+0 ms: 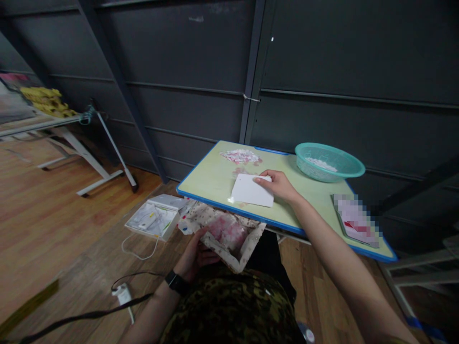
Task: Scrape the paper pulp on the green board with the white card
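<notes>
My right hand (279, 185) pinches the right side of a flat white scraper (251, 190), thumb on top. The scraper lies low over the front of the pale yellow-green tabletop (211, 167). Below the table's front edge, my left hand (202, 251), with a dark watch on its wrist, grips the near left rim of an open box (247, 253) with a speckled lining. Pinkish-white material (227, 231) fills the box's inside; its kind is unclear. Behind the scraper lies a pile of small white and pink pieces (241, 155), with pink smears on the tabletop.
A teal plastic basket (344, 167) with white pieces stands at the back right. A pixelated flat panel (355, 220) lies at the right edge. On the floor to the left are a white box (154, 220) with a cable and a white plug (124, 296). A dark wall (193, 57) rises behind.
</notes>
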A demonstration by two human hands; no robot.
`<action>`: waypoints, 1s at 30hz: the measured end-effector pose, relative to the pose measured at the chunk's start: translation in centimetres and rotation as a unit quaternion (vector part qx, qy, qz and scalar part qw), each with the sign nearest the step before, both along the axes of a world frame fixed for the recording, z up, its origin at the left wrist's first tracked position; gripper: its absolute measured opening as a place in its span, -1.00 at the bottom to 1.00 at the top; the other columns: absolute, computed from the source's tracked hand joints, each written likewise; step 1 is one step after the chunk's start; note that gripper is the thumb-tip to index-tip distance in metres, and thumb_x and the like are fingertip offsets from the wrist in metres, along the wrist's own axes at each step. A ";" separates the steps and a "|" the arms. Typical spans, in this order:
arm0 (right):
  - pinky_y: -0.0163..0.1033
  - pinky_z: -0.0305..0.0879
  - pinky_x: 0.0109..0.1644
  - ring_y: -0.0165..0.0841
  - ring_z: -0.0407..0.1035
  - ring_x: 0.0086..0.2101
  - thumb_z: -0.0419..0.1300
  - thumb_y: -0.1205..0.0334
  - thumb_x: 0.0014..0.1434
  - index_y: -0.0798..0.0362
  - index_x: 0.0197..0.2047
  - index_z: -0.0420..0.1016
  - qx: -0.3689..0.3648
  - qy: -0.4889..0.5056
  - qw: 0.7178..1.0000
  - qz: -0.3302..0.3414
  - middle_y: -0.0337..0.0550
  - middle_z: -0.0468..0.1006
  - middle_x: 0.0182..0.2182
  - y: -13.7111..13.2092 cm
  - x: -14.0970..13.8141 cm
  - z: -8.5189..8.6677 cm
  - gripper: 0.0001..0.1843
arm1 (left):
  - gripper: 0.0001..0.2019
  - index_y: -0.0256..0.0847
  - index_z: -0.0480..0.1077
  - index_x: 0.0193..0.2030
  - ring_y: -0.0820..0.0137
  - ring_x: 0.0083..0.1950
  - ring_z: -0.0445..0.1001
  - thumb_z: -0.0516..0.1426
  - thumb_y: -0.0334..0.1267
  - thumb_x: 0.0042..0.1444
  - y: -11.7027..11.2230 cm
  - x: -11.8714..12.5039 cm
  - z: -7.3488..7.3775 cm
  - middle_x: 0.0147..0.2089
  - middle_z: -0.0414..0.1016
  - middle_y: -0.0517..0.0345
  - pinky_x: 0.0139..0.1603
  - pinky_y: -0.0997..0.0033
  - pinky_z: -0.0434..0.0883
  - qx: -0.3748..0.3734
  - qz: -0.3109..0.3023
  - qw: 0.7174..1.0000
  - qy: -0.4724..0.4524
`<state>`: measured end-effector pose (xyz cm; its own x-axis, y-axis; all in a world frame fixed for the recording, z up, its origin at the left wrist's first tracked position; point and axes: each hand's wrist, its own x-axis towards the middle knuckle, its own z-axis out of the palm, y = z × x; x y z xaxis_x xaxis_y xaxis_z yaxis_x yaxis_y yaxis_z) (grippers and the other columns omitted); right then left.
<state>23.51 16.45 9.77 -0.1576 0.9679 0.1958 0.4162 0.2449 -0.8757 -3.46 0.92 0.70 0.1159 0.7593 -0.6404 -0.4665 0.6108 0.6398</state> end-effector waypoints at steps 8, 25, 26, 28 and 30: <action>-0.29 0.12 -0.48 -0.38 0.28 -0.52 0.22 -0.16 0.01 0.10 -0.37 0.53 0.107 -0.078 0.980 -0.151 -0.17 0.51 -0.52 -4.3 3.3 0.6 -0.56 | -0.72 -0.24 0.43 -0.40 0.19 -0.44 0.60 0.10 -0.06 0.16 0.1 -0.1 0.3 -0.45 0.60 -0.01 -0.32 0.16 0.59 -0.013 0.024 1.000 0.012; -0.29 0.15 -0.44 -0.36 0.31 -0.52 0.14 -0.15 0.12 0.07 -0.33 0.54 0.134 -0.118 0.964 -0.199 -0.15 0.55 -0.49 -8.3 0.1 -1.4 -0.57 | -0.69 -0.26 0.47 -0.36 0.23 -0.46 0.58 0.14 0.00 0.09 -0.1 -0.2 0.5 -0.42 0.60 -0.03 -0.28 0.15 0.58 0.006 0.017 1.000 0.026; -0.29 0.15 -0.44 -0.36 0.30 -0.52 0.14 -0.15 0.12 0.08 -0.33 0.54 0.132 -0.116 0.966 -0.191 -0.15 0.55 -0.49 -8.3 -0.2 -1.4 -0.57 | -0.68 -0.26 0.47 -0.35 0.24 -0.46 0.57 0.14 0.00 0.10 -0.1 -0.2 0.5 -0.41 0.60 -0.03 -0.29 0.17 0.58 0.007 0.017 1.000 0.020; -0.29 0.14 -0.44 -0.36 0.29 -0.52 0.14 -0.16 0.12 0.08 -0.33 0.53 0.126 -0.111 0.970 -0.178 -0.16 0.55 -0.49 -8.4 -0.6 -1.3 -0.57 | -0.68 -0.25 0.48 -0.31 0.25 -0.46 0.57 0.14 0.01 0.10 -0.2 -0.3 0.6 -0.40 0.60 -0.02 -0.30 0.19 0.58 0.009 0.014 1.000 0.014; -0.29 0.14 -0.44 -0.37 0.29 -0.52 0.15 -0.16 0.10 0.07 -0.33 0.53 0.116 -0.103 0.975 -0.159 -0.17 0.54 -0.49 -8.5 -1.0 -1.2 -0.57 | -0.67 -0.25 0.47 -0.29 0.25 -0.45 0.57 0.13 0.02 0.10 -0.2 -0.4 0.6 -0.39 0.60 -0.01 -0.31 0.21 0.57 0.009 0.012 1.000 0.018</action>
